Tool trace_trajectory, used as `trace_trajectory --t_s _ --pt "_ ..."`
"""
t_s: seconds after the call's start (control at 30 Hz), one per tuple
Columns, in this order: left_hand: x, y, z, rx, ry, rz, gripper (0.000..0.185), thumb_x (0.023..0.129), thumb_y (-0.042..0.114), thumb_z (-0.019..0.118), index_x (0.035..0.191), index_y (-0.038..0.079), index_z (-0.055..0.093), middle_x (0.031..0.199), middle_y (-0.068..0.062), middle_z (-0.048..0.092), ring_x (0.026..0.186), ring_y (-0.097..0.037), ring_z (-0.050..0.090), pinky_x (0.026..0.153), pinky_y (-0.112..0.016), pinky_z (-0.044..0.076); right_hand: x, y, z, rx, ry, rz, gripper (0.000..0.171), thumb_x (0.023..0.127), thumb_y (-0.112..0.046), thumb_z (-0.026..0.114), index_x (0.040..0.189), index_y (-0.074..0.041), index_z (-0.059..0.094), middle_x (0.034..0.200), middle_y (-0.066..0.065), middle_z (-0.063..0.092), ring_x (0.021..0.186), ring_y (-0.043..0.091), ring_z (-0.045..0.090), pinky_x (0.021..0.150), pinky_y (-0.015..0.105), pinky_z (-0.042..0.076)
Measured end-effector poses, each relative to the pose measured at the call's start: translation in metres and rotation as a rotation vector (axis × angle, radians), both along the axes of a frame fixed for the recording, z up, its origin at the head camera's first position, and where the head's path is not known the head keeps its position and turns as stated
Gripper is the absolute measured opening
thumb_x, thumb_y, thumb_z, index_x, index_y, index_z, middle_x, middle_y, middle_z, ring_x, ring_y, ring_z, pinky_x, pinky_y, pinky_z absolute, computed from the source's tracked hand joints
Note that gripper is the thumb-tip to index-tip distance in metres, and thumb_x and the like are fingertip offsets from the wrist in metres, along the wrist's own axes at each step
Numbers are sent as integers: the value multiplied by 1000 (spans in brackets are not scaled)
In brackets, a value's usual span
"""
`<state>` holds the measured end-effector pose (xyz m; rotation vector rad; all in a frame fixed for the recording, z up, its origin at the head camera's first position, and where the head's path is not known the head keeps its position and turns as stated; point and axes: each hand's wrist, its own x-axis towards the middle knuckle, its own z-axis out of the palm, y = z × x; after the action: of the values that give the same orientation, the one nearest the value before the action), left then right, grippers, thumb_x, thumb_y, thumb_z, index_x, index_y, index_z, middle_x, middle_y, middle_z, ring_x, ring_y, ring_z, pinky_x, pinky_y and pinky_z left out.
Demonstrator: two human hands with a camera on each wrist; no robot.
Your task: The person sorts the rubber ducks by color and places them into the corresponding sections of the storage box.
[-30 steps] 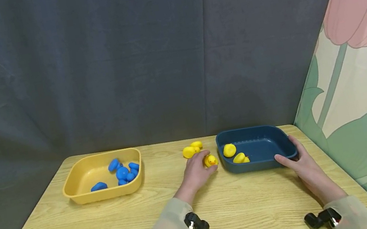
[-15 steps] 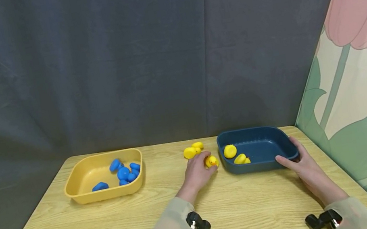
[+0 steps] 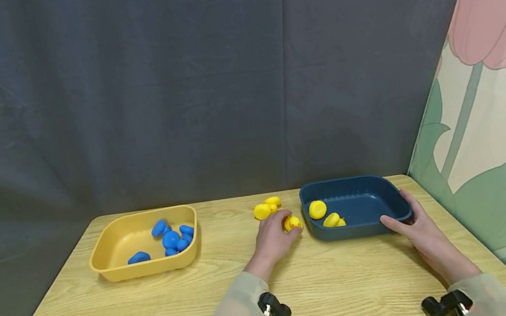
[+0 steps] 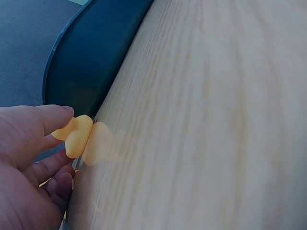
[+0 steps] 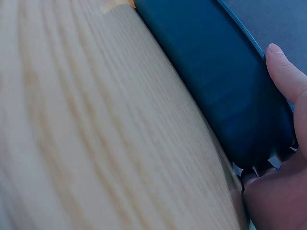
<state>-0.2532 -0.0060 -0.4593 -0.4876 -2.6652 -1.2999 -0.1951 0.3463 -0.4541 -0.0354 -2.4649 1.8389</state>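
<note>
A small yellow rubber duck (image 3: 293, 223) sits on the wooden table just left of a dark blue tray (image 3: 362, 228). My left hand (image 3: 272, 238) has its thumb and fingers round this duck. In the left wrist view, the thumb lies against the duck (image 4: 79, 135), which is down at the tabletop. My right hand (image 3: 420, 230) grips the right front corner of the blue tray, thumb at the rim and fingers round the outer wall, partly hidden. Inside that tray, at its left end, lie two yellow ducks, one (image 3: 317, 210) behind the other (image 3: 332, 220).
More yellow ducks (image 3: 263, 211) lie on the table (image 3: 198, 309) behind my left hand. A yellow tray (image 3: 145, 268) at the left holds several blue toys (image 3: 170, 240). A grey curtain (image 3: 180, 91) hangs behind the table, and a flowered panel (image 3: 503, 164) stands at the right.
Between my left fingers the duck has turned slightly, its face now less visible. The left thumb and fingers look closer round it. My right hand stays on the blue tray.
</note>
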Motion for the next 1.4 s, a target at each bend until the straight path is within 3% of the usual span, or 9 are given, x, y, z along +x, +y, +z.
trace_trajectory --t_s 0.3,0.53,0.77,0.9,1.0,1.17,1.4 --pt "1 0 1 1 -17 9 47 99 18 84 142 4 70 137 -13 73 128 -37 60 113 -51 49 -1 2 -1 8 -11 2 106 112 -29 68 177 -23 -16 182 15 -16 167 43 -1 123 16 19" --pt "3 -1 5 55 -35 17 48 97 19 87 139 3 70 133 -12 73 120 -32 66 108 -49 54 -2 2 -1 13 -12 3 106 112 -29 68 177 -22 -16 182 14 -17 167 41 -5 129 24 13" --pt "7 -3 13 133 -23 36 49 99 19 86 143 3 70 129 -11 73 113 -31 67 100 -45 57 -1 1 1 19 -20 -4 107 111 -30 69 177 -24 -16 182 14 -16 167 42 -6 135 44 8" --pt "10 -3 19 166 -5 49 49 100 22 85 143 5 70 130 -10 72 117 -35 65 99 -45 56 -1 0 1 15 -17 -1 107 111 -29 69 177 -24 -16 182 14 -17 167 42 -7 135 53 6" --pt "11 -2 24 180 2 59 49 100 26 85 144 8 70 132 -7 71 121 -35 63 99 -43 56 -1 0 1 18 -15 -1 107 111 -29 69 177 -23 -16 182 14 -18 167 42 -6 135 53 7" --pt "14 4 35 197 32 56 51 100 29 86 145 11 70 132 -5 71 122 -34 63 98 -41 55 -1 0 1 20 -16 -6 107 111 -30 69 177 -24 -16 182 15 -16 167 43 -3 134 42 10" --pt "18 17 40 197 27 53 52 100 28 86 146 12 70 136 -3 71 122 -31 62 95 -40 55 -2 1 -2 37 -17 -6 106 112 -29 68 177 -21 -16 182 14 -18 167 42 -5 134 57 8"
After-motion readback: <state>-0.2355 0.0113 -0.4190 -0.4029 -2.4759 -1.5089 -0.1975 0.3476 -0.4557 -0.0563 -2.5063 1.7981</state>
